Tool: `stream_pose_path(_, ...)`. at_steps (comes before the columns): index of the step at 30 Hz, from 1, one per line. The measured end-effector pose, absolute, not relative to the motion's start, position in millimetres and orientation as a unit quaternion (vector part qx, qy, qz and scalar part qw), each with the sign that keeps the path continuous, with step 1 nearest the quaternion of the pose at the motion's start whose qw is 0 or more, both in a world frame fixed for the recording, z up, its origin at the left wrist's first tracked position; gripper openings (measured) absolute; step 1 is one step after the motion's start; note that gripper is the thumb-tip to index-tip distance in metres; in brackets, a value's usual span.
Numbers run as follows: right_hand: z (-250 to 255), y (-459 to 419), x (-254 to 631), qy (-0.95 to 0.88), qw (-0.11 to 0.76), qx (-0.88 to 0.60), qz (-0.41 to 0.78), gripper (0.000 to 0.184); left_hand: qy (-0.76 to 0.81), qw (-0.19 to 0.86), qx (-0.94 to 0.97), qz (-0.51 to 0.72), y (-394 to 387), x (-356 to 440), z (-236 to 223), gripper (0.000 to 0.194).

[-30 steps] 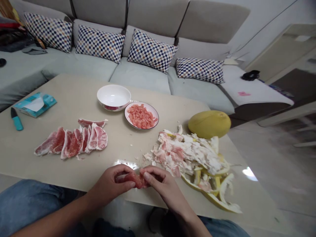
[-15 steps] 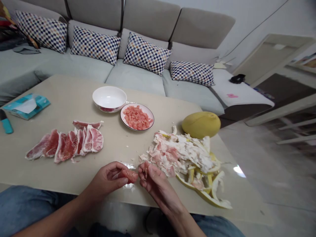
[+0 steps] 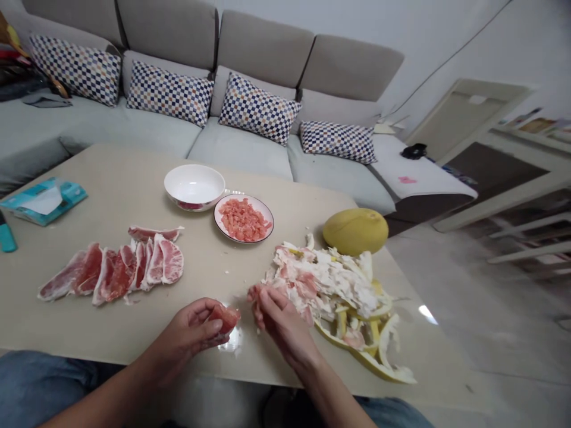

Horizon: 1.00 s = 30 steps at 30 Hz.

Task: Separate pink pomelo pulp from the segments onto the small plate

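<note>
My left hand (image 3: pixel 191 331) is closed around a pink piece of pomelo flesh (image 3: pixel 224 317) near the table's front edge. My right hand (image 3: pixel 282 324) reaches toward the near edge of the pile of white pith and yellow peel (image 3: pixel 339 291), and its fingers pinch a small pink scrap of membrane (image 3: pixel 255 295). A row of peeled pomelo segments (image 3: pixel 113 270) lies to the left. Behind them stand an empty white bowl (image 3: pixel 194 186) and a plate of pink pomelo bits (image 3: pixel 243 217).
A whole yellow-green pomelo (image 3: pixel 355 230) sits behind the peel pile. A teal tissue pack (image 3: pixel 43 200) and a teal-handled knife (image 3: pixel 6 237) lie at the table's left edge. The beige table (image 3: pixel 134 178) stands before a grey sofa with checked cushions (image 3: pixel 257 108).
My hands have come apart. The left one keeps the pomelo piece, the right one has moved right to the peel pile with a scrap of membrane. The view has shifted slightly.
</note>
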State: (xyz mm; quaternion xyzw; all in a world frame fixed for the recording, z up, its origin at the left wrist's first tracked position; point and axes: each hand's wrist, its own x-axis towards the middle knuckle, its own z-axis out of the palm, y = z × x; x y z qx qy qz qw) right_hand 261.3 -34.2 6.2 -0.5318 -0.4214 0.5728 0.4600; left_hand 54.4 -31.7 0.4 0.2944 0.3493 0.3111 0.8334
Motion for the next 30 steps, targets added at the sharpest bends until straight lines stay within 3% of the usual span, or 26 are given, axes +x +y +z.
stream_pose_path(3, 8, 16, 280, -0.544, 0.441, -0.616, 0.36, 0.039, 0.349, 0.833, 0.292, 0.315, -29, 52, -2, 0.015)
stream_pose_path(10, 8, 123, 302, -0.589, 0.442, -0.643, 0.21, 0.019, 0.359, 0.823, 0.289, 0.331, -21, 45, -6, 0.014)
stream_pose_path(15, 24, 89, 285, -0.627, 0.41, -0.625, 0.221, 0.02, 0.379, 0.784, 0.327, 0.369, -21, 46, 0, 0.02)
stream_pose_path(20, 40, -15, 258, -0.673, 0.339, -0.538, 0.378, 0.018, 0.388, 0.744, 0.392, 0.376, -28, 48, 7, 0.022)
stream_pose_path(25, 27, -62, 246, -0.619, 0.391, -0.535, 0.421, 0.036, 0.367, 0.741, 0.428, 0.366, -33, 53, -2, 0.023)
stream_pose_path(30, 21, -60, 244, -0.659, 0.391, -0.522, 0.374, 0.021, 0.356, 0.727, 0.457, 0.367, -35, 54, -8, 0.022)
